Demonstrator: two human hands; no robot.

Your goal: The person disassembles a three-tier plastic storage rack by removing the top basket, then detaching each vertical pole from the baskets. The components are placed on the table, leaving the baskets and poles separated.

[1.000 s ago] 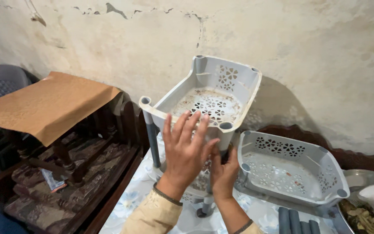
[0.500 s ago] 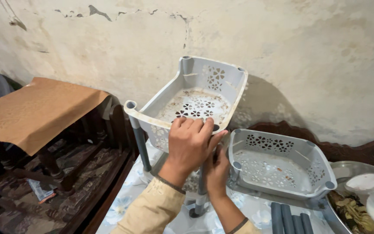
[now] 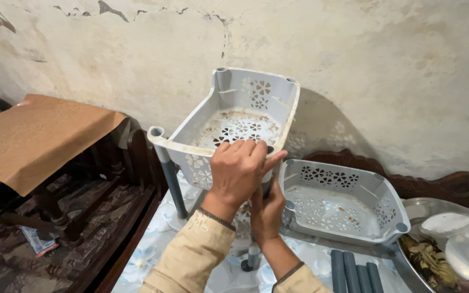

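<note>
Pale grey basket point(image 3: 234, 116) with flower-shaped cutouts, dark grey legs point(image 3: 172, 182); blue-flowered tablecloth point(image 3: 161, 239); brown paper point(image 3: 28, 135)

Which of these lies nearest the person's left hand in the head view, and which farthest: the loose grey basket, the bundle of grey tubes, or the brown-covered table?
From the left hand:
1. Loose grey basket, just to its right on the floral cloth.
2. Bundle of grey tubes, lower right, by the picture's bottom edge.
3. Brown-covered table, far off to the left.
</note>
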